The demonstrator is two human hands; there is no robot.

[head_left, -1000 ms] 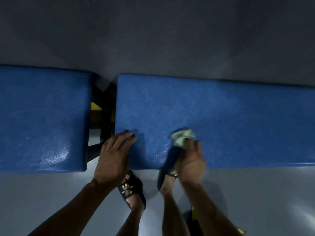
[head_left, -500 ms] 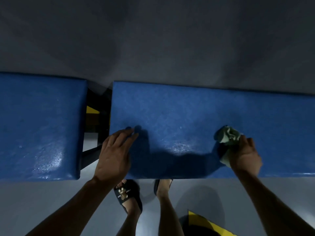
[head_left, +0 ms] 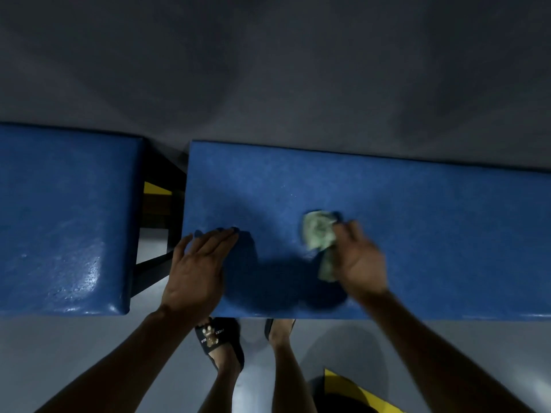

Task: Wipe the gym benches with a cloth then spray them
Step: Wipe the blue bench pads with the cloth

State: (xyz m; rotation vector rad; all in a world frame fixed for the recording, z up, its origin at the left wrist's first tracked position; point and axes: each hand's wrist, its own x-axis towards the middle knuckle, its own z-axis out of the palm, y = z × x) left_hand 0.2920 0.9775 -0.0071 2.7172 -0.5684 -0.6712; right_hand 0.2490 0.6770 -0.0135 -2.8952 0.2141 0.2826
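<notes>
Head | right hand (head_left: 362,263) grips cloth (head_left: 319,234) | sandal (head_left: 219,338) lettering unreadable

Sandal (head_left: 219,338) lettering, too blurred

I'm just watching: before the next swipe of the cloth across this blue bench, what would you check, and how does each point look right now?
1. Cloth gripped by the right hand: ok.
2. Cloth touching the long blue pad: ok, as far as the blur shows.
3. Left hand flat on the pad's near left corner, bracing: ok.
4. Pad ahead of the cloth free of objects: ok.
5. Short blue pad already wiped: cannot tell.
6. Spray bottle within reach: cannot tell, none in view.
</notes>
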